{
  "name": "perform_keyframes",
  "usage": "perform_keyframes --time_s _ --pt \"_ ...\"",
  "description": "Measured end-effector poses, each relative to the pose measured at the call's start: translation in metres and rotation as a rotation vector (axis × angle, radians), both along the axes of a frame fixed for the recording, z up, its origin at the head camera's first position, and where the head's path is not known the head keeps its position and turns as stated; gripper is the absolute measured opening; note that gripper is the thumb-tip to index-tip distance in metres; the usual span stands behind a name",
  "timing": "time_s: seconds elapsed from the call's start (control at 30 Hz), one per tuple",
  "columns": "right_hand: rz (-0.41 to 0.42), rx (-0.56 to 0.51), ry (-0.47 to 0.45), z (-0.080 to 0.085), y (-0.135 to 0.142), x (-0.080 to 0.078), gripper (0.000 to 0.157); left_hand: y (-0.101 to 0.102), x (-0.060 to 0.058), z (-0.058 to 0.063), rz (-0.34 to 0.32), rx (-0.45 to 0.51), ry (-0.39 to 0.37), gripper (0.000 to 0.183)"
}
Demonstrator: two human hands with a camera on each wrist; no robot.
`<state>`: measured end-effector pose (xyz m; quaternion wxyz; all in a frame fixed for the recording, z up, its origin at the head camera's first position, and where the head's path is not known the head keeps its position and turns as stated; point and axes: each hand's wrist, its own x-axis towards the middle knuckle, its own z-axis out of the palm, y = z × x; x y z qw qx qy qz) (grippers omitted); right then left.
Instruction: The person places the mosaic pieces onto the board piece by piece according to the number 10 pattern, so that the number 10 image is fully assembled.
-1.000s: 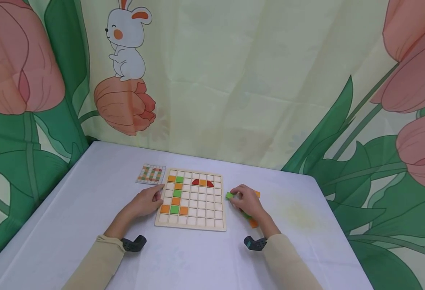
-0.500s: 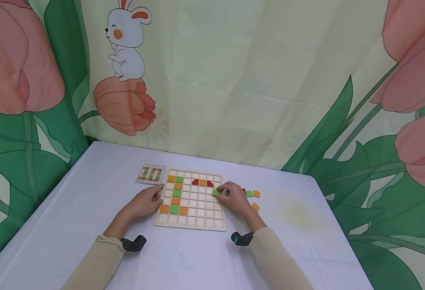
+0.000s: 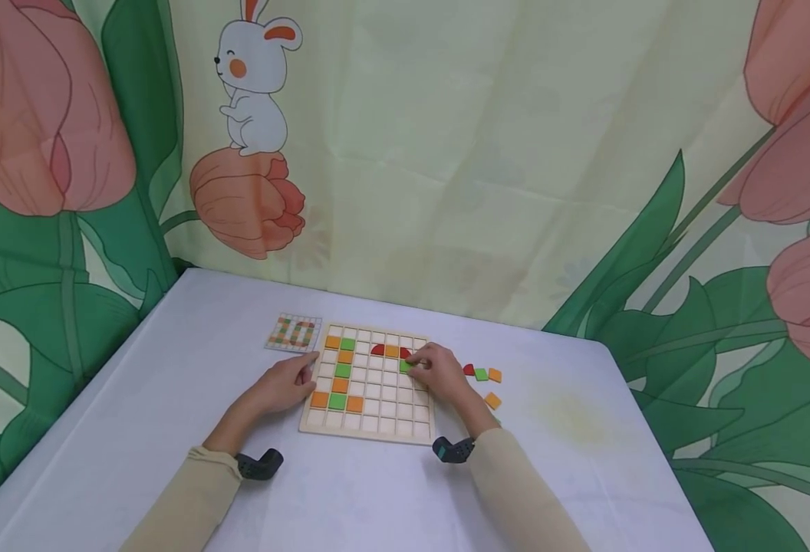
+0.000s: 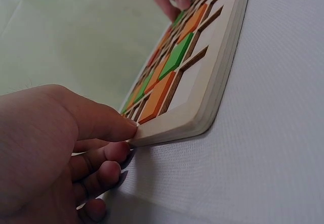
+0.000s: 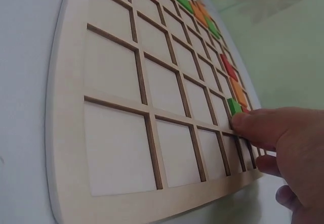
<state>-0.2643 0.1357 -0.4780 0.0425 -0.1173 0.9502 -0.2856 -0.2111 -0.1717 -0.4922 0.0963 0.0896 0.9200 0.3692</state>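
My left hand (image 3: 282, 385) rests at the left edge of a wooden grid board (image 3: 386, 392). In the left wrist view its thumb touches the pale rim (image 4: 172, 125), while the other fingers curl loosely beside the board. At the board's upper right, my right hand (image 3: 442, 377) pinches a small green square tile (image 3: 404, 367) over the cell below a red curved-edge piece (image 3: 406, 353). Seen from the right wrist, the green tile (image 5: 234, 106) is tilted in its cell, with the thumb (image 5: 248, 123) against it. Orange and green tiles (image 3: 342, 371) form a numeral-like column at left.
A gridded pattern card (image 3: 294, 333) lies beyond the board's left side. Right of the board are a red piece (image 3: 469, 369), a green tile (image 3: 482, 374), an orange tile (image 3: 495, 375) and another orange tile (image 3: 492, 400). A printed curtain (image 3: 432, 169) hangs behind the table.
My right hand has carried the green tile leftward from the loose pieces onto the board, to below the right red piece. The left hand stays at the board's edge. The head view has shifted slightly.
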Motion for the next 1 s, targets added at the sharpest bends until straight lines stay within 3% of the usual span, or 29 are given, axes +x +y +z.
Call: perform_keyframes --time_s 0.5,1.0 --pt "-0.040 -0.036 0.007 0.004 0.009 0.005 0.028 0.005 0.000 0.004 -0.001 0.000 -0.018 0.061" --pt "-0.104 -0.050 0.053 0.007 0.046 0.015 0.024 0.000 0.000 0.002 -0.015 0.002 0.008 0.061"
